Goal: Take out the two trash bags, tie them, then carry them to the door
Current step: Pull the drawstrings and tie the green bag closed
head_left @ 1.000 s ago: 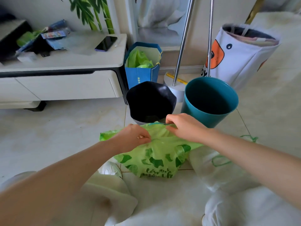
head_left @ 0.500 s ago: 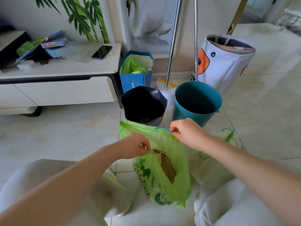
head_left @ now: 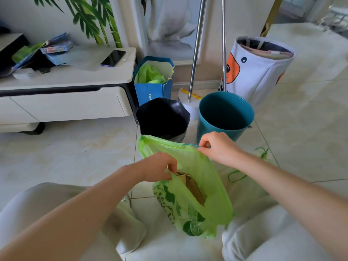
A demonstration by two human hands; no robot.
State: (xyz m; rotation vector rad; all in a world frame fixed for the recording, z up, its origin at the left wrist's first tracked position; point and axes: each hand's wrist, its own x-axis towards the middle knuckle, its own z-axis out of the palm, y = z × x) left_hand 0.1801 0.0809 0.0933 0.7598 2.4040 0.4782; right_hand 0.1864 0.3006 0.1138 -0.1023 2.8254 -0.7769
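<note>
Head view: a green trash bag hangs open above the tiled floor, held between the person's knees, just in front of the black bin. A brown cardboard piece shows inside its mouth. The left hand has its fingers pinched shut on the near edge of the bag's rim. The right hand has its fingers closed on the far edge of the rim, where a thin teal drawstring runs into the grip. A second, pale translucent bag with green ties lies on the floor to the right of the green bag, under the right forearm.

The black bin stands upright, touching or nearly touching the green bag's far rim. Just right of the black bin stands a teal bin, upright. Behind the black bin sits a blue paper bag holding green plastic. Left of the black bin is a white cabinet whose tabletop carries a phone. Behind the teal bin stands a white fabric basket.
</note>
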